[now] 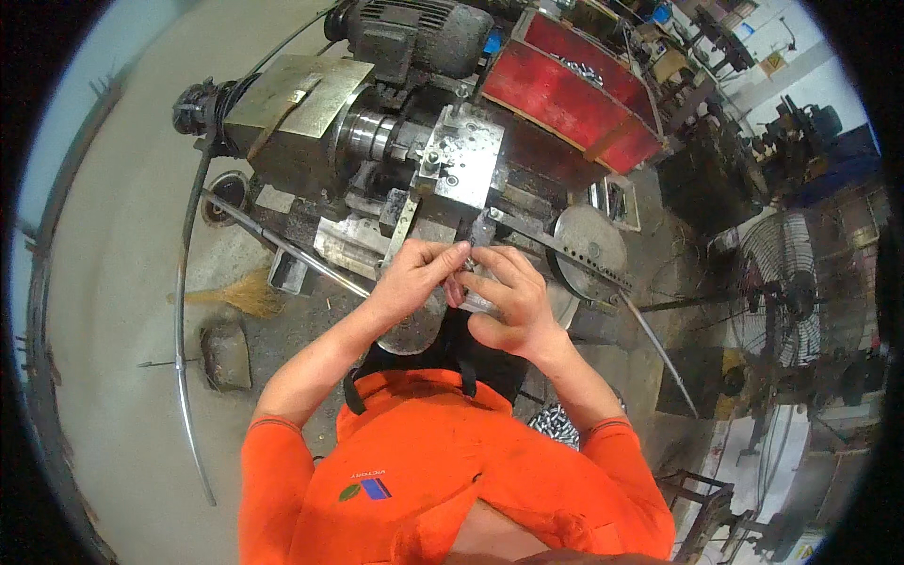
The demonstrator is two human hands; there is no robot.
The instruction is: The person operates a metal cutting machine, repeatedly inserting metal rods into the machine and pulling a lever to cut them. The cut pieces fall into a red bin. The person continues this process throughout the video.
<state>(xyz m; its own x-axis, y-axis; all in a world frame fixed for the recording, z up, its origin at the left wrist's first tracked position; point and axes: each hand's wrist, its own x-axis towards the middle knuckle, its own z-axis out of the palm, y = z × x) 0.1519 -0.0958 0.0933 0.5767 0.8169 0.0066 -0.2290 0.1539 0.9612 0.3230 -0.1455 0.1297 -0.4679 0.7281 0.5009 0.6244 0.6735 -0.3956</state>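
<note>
My left hand (415,280) and my right hand (516,299) meet in front of a lathe-like machine, close to my body. The left thumb and fingers are pinched together, and the right fingers curl in against them. A small bit of metal seems to show between the fingertips, too small to name. Just beyond my hands is the machine's bright steel block (471,155), with a round spindle (370,137) to its left. A flat bar with a row of holes (571,255) runs right of my right hand, across a round metal disc (595,237).
A red bin (576,102) holding small metal pieces stands behind the machine, beside a ribbed motor (414,40). Shiny small parts (556,426) lie heaped by my right elbow. Long metal rods (287,247) slant out at the left. A broom (243,294) lies on the floor; a large fan (780,287) stands right.
</note>
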